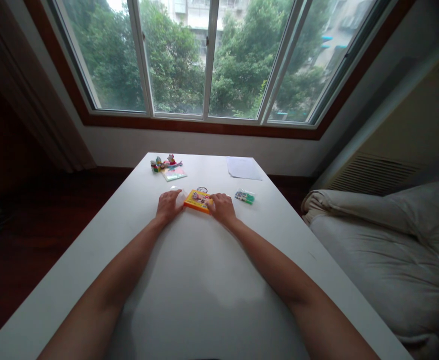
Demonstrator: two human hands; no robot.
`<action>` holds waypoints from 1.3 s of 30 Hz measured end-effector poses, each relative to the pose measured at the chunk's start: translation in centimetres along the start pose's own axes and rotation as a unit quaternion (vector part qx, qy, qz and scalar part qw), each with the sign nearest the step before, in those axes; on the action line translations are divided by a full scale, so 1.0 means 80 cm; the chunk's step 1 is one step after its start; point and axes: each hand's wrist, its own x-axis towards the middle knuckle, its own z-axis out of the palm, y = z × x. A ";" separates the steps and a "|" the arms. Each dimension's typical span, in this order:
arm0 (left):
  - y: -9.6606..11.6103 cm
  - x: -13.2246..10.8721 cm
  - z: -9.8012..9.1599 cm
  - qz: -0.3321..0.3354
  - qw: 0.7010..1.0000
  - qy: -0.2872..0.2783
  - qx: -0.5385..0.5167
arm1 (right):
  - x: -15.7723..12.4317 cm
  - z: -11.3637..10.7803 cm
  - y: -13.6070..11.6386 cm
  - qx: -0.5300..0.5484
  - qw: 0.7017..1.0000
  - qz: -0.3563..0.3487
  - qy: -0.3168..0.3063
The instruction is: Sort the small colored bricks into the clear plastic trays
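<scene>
A small flat box (198, 200), yellow on top with a printed picture and orange along its front side, lies on the white table between my hands. My right hand (223, 208) grips its right end, thumb over the top edge. At the box's left, my left hand (168, 205) is curled around a clear plastic piece (182, 195), partly hidden by the fingers. Just behind the box lies a thin dark loop (201, 189). To the right of my right hand is a small clear packet (245, 196) with green and dark contents.
Small colourful toy figures (162, 163) stand at the table's far left corner, beside a pastel flat packet (174, 173). White paper sheets (244, 168) lie at the far right. A cushioned seat (377, 240) stands right of the white table (211, 290); a window is beyond.
</scene>
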 end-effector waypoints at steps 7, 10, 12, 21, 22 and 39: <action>-0.006 -0.004 -0.006 -0.054 0.997 0.047 -0.022 | 0.011 0.015 -0.012 0.001 1.000 -0.025 -0.016; -0.003 -0.005 -0.011 -0.070 0.995 0.069 -0.037 | 0.013 0.021 -0.016 0.017 1.000 -0.014 -0.008; 0.002 -0.007 -0.014 -0.063 0.995 0.069 -0.043 | 0.015 0.027 -0.020 0.034 0.999 -0.008 0.005; 0.041 -0.019 -0.018 -0.009 0.997 0.043 -0.060 | 0.010 0.027 -0.010 0.188 0.979 0.034 0.075; 0.046 -0.021 -0.018 -0.001 0.997 0.040 -0.064 | 0.008 0.023 -0.010 0.213 0.973 0.038 0.083; 0.084 -0.037 -0.022 -0.025 0.977 -0.002 -0.214 | -0.004 -0.008 -0.034 0.425 0.905 0.004 -0.011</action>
